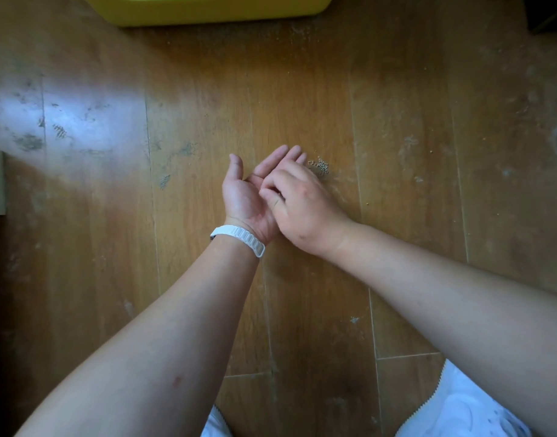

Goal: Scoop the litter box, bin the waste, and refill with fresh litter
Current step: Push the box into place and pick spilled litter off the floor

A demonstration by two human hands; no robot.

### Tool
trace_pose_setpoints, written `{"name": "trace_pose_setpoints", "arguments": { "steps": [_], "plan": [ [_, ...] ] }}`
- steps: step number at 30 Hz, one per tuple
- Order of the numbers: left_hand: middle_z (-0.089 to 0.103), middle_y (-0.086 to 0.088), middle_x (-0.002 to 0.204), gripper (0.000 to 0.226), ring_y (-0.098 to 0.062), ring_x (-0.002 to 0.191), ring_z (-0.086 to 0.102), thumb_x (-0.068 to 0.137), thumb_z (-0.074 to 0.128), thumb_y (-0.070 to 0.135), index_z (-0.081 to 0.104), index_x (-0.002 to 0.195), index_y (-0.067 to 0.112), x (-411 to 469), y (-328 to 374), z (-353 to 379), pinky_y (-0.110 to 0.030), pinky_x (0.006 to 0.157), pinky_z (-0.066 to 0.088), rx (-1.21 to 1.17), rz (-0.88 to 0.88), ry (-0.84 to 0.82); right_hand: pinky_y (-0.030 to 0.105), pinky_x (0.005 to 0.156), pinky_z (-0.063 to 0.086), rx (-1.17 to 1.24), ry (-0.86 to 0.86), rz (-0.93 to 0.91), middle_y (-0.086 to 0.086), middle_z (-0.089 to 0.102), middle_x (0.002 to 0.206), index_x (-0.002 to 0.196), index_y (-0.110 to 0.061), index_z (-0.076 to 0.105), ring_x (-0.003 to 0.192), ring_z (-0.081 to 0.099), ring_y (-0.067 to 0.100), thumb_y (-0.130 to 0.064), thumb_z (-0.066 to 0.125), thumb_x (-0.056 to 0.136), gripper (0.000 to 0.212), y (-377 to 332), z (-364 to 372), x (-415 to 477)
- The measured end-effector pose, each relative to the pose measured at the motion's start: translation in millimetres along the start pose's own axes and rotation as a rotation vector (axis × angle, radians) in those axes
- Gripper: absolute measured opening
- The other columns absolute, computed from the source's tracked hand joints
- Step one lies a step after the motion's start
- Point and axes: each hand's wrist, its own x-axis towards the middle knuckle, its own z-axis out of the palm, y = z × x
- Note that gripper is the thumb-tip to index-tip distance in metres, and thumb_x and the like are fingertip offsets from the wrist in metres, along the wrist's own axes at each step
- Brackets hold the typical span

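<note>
On my feed, the left hand (245, 197), with a white wristband (239, 238), lies palm up and loosely cupped above the wooden floor (397, 121). The right hand (302, 209) rests across it, fingers curled. I cannot tell whether they pinch anything. Spilled litter granules (321, 167) lie just right of the fingertips, and the yellow litter box (208, 11) sits far off.

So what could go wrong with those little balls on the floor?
The left hand is an open, shallow cup, so bits the right hand puts in might roll off. The loose pellets on the floor sit right beside the hands; a bump could scatter them. The yellow box is apart, so carrying might spill.
</note>
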Motion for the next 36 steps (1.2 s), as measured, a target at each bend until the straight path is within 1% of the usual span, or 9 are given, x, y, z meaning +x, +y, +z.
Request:
{"name": "trace_pose_setpoints", "arguments": {
  "steps": [4,6,9,14,18,24,27,32,36],
  "plan": [
    [0.064,-0.027,0.121,0.082,-0.037,0.118,0.060,0.097,0.025,0.063,0.059,0.118,-0.008,1.5,5.5,-0.4,-0.047,0.102,0.046,-0.045,0.029,0.020,0.032,0.077,0.044,0.007,0.045,-0.025,0.012,0.060,0.087,0.088,-0.002,0.068,0.081,0.056,0.026,-0.019,0.057,0.089,0.021,6.6,-8.6,-1.1],
    [0.064,-0.027,0.122,0.080,-0.037,0.118,0.060,0.098,0.026,0.062,0.058,0.120,-0.008,1.5,9.3,-1.8,-0.046,0.101,0.047,-0.061,0.043,0.031,0.026,0.074,0.043,-0.004,0.104,0.018,0.009,0.060,0.086,0.088,-0.004,0.069,0.078,0.056,0.022,-0.022,0.058,0.089,0.021,18.0,-19.9,-1.0],
    [0.066,-0.023,0.119,0.079,-0.034,0.118,0.061,0.098,0.024,0.062,0.060,0.119,-0.005,0.2,13.8,-4.2,-0.042,0.102,0.047,-0.038,0.061,0.040,0.030,0.077,0.045,-0.126,0.158,0.135,0.011,0.060,0.090,0.098,-0.005,0.070,0.082,0.058,0.026,-0.022,0.066,0.085,0.022,51.7,-33.1,3.2],
    [0.067,-0.022,0.120,0.079,-0.034,0.116,0.062,0.098,0.025,0.063,0.061,0.119,-0.004,-0.1,14.0,-4.8,-0.042,0.103,0.047,-0.029,0.066,0.051,0.027,0.080,0.041,-0.239,0.028,0.198,0.012,0.056,0.091,0.113,-0.003,0.068,0.087,0.055,0.029,-0.028,0.074,0.082,0.040,91.0,-36.9,-1.5],
    [0.066,-0.022,0.122,0.079,-0.034,0.117,0.062,0.097,0.026,0.063,0.059,0.122,-0.004,1.1,11.1,-4.0,-0.042,0.105,0.046,-0.027,0.061,0.063,0.029,0.074,0.043,-0.235,0.103,0.147,0.012,0.057,0.082,0.106,-0.003,0.071,0.079,0.056,0.029,-0.024,0.075,0.080,0.034,91.2,-26.9,-1.5],
    [0.066,-0.022,0.121,0.079,-0.034,0.118,0.061,0.097,0.027,0.063,0.060,0.122,-0.004,4.5,10.4,0.6,-0.042,0.106,0.044,-0.022,0.051,0.053,0.018,0.069,0.035,-0.189,0.223,0.140,0.007,0.061,0.075,0.085,-0.005,0.076,0.071,0.058,0.024,-0.013,0.071,0.082,0.010,88.8,-21.5,3.5],
    [0.066,-0.022,0.121,0.079,-0.034,0.119,0.060,0.097,0.027,0.063,0.060,0.121,-0.004,7.5,11.1,3.1,-0.042,0.107,0.043,-0.025,0.049,0.043,0.018,0.070,0.035,-0.204,0.218,0.117,0.008,0.062,0.074,0.077,-0.004,0.072,0.070,0.058,0.025,-0.010,0.070,0.083,0.009,91.0,-22.3,5.7],
    [0.066,-0.022,0.122,0.079,-0.033,0.119,0.060,0.097,0.026,0.063,0.060,0.122,-0.004,11.3,7.6,2.9,-0.042,0.107,0.044,-0.026,0.041,0.039,0.031,0.072,0.040,-0.283,0.190,0.024,0.013,0.059,0.076,0.072,-0.002,0.063,0.072,0.057,0.032,-0.006,0.064,0.084,0.012,95.6,-23.8,12.1],
    [0.066,-0.022,0.122,0.079,-0.033,0.118,0.061,0.097,0.026,0.063,0.059,0.123,-0.004,12.8,3.8,2.2,-0.041,0.107,0.044,-0.019,0.030,0.042,0.039,0.069,0.047,-0.391,0.135,0.057,0.016,0.058,0.083,0.078,-0.002,0.061,0.080,0.056,0.037,-0.004,0.061,0.085,0.008,91.6,-22.6,14.2]
  ]
}}
